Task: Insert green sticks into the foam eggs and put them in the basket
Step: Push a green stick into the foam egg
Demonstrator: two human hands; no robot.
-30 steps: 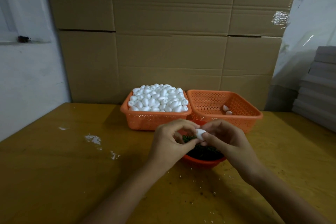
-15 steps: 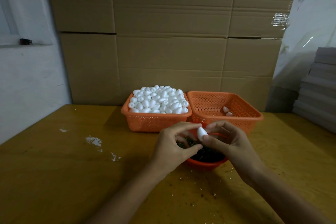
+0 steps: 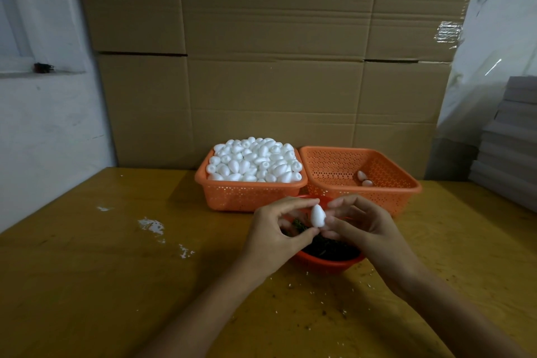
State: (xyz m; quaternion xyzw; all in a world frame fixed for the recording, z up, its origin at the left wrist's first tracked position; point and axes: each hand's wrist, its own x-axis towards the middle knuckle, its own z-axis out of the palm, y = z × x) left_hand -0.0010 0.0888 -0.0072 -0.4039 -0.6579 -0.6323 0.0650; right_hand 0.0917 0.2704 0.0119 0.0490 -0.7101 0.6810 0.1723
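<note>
Above the red bowl (image 3: 325, 266) of green sticks (image 3: 328, 247), midway across the bench (image 3: 116, 285), a foam egg (image 3: 318, 215) stands upright, caught in the pinching grip of both the left hand (image 3: 273, 237) and the right hand (image 3: 367, 229). Toward the far edge sit a heaped basket (image 3: 250, 197) and a second basket (image 3: 404, 192) holding two eggs (image 3: 364, 179).

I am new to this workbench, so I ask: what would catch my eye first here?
Most striking is the orange basket heaped with white foam eggs, far back on the table. In front, the left hand and right hand pinch one foam egg above a red bowl of green sticks.
</note>
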